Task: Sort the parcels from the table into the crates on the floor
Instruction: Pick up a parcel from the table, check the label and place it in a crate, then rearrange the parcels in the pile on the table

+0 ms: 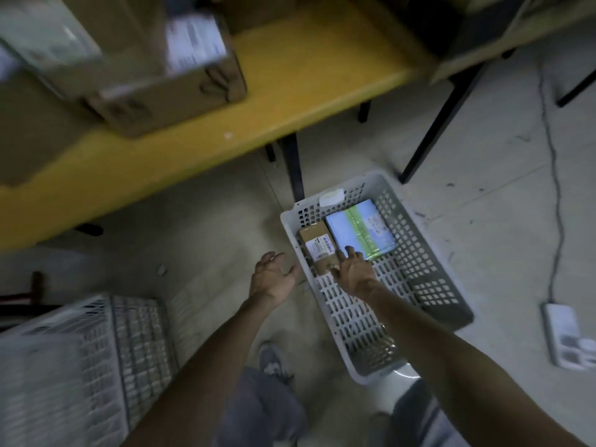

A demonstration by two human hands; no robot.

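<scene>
At far left on the floor stands a blurred white lattice crate (pixel 80 359). Above it, a cardboard box (pixel 154 75) with a white label sits on the yellow counter (pixel 290 91). The left hand (pixel 272 275) hovers with fingers spread, holding nothing, just outside a grey perforated crate (pixel 429 285) on the floor. The right hand (pixel 353 269) reaches into that crate, fingers extended and relaxed, at the near end of a small brown parcel (pixel 317 245). Beside it lies a white-and-green parcel (pixel 359 229). A white power strip (pixel 564 337) lies far right.
</scene>
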